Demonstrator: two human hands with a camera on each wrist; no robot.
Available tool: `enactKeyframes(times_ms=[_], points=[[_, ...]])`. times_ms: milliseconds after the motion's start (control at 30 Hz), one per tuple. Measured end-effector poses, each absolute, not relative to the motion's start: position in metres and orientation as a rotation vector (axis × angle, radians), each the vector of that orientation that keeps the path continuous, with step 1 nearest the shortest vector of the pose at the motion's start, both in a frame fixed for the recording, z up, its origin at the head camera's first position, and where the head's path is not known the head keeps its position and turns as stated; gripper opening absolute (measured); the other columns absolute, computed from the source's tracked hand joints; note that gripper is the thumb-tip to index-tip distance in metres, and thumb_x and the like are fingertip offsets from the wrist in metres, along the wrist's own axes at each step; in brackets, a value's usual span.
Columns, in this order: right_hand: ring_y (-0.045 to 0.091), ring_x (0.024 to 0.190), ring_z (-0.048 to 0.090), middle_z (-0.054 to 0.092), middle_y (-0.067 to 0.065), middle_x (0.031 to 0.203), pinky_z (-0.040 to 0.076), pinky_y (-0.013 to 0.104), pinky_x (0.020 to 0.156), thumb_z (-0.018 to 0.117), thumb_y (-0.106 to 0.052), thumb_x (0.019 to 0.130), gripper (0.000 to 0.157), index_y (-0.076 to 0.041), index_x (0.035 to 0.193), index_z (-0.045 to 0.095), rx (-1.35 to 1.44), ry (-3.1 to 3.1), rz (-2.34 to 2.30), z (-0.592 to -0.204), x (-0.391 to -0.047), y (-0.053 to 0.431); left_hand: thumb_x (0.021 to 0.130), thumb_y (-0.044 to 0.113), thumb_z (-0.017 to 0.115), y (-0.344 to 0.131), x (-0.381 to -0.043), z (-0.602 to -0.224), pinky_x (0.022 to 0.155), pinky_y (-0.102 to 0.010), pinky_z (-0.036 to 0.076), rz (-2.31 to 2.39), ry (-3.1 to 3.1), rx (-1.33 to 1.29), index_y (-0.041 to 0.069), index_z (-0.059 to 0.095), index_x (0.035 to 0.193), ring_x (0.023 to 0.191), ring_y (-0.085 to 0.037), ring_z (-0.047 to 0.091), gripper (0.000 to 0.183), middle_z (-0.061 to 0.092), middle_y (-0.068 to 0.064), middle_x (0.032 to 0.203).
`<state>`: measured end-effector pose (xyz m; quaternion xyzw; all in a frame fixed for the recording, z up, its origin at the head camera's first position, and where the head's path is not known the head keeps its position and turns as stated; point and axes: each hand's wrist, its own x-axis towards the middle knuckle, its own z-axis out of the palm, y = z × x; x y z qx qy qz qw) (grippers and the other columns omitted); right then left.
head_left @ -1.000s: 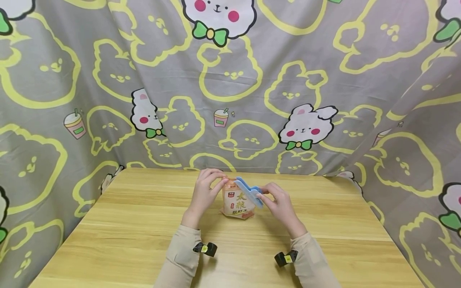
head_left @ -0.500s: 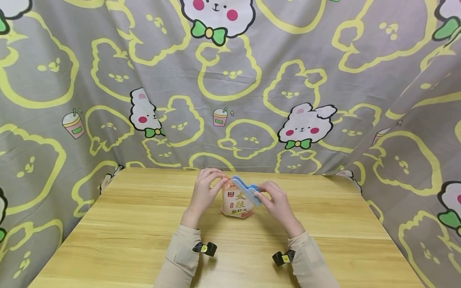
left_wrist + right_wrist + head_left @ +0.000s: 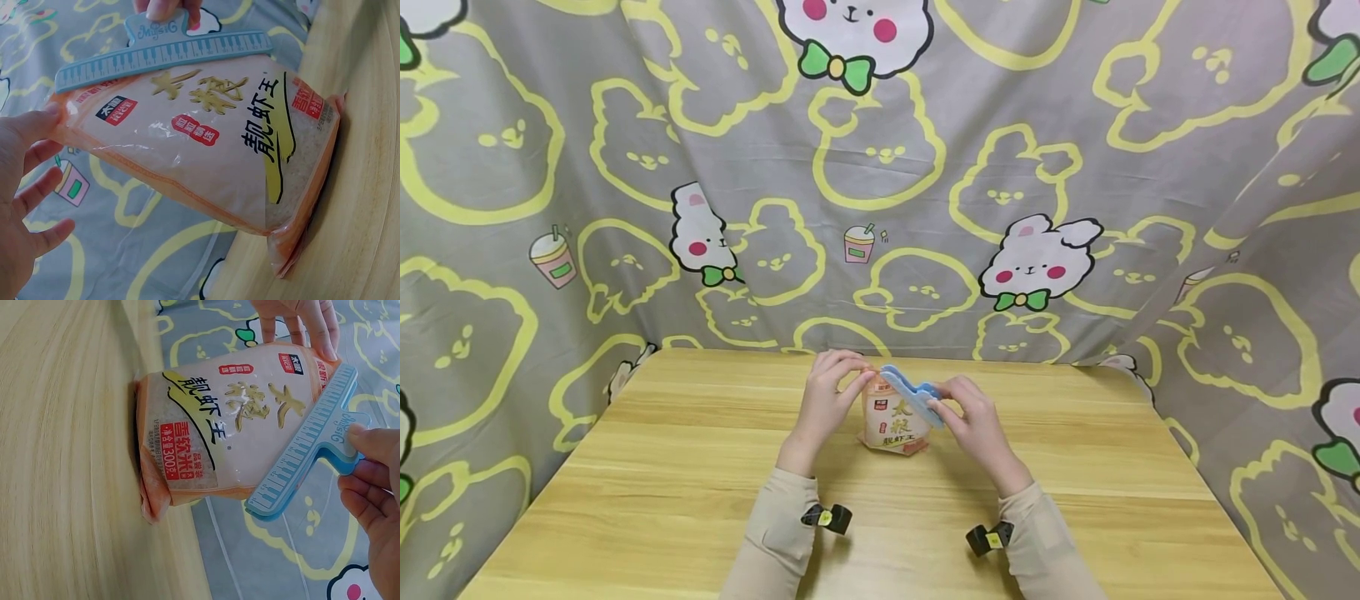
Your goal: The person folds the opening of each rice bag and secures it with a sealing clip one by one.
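Observation:
A small orange-and-white bag of rice point(image 3: 891, 423) stands upright on the table, its printed front toward me. My left hand point(image 3: 831, 400) pinches the bag's upper left corner between thumb and index finger; in the left wrist view the other fingers of that left hand point(image 3: 31, 187) are spread away from the bag. A blue bag clip point(image 3: 303, 447) with a piano-key print lies slantwise along the bag's upper right edge. My right hand point(image 3: 977, 425) pinches the clip's handle between thumb and fingers. How far the bag's edge sits inside the clip cannot be told.
The wooden table point(image 3: 700, 500) reaches back to a grey curtain point(image 3: 910, 183) with yellow outlines and rabbit prints, which also hangs at both sides. Black wrist cameras point(image 3: 827, 518) are strapped over beige sleeves point(image 3: 1052, 542).
My right hand has moved slightly left with the clip, bringing it closer over the bag's top. The left hand and the bag have stayed nearly still.

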<state>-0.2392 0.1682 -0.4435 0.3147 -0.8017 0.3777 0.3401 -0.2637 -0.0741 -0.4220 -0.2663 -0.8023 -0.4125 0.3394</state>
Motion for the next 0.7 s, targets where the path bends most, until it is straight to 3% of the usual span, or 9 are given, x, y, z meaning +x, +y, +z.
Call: enactKeyframes(times_ms=[300, 700], points=[[0.019, 0.087, 0.066, 0.067, 0.006, 0.093, 0.059, 0.035, 0.071, 0.074, -0.001, 0.082, 0.021, -0.003, 0.102, 0.069, 0.806, -2.12, 0.989, -0.4414, -0.2383, 0.1662, 0.084, 0.01, 0.074, -0.0694, -0.2616, -0.42, 0.092, -0.043, 0.045, -1.043, -2.049, -0.742, 0.007, 0.073, 0.089, 0.098, -0.027, 0.058, 0.005, 0.071, -0.008, 0.096], [0.021, 0.089, 0.066, 0.067, 0.007, 0.096, 0.059, 0.034, 0.076, 0.075, -0.002, 0.082, 0.025, -0.001, 0.106, 0.068, 0.784, -2.132, 0.975, -0.443, -0.2383, 0.1652, 0.086, 0.02, 0.074, -0.075, -0.2651, -0.424, 0.09, -0.039, 0.046, -1.019, -2.12, -0.693, 0.011, 0.072, 0.098, 0.101, -0.023, 0.056, 0.015, 0.071, -0.003, 0.101]])
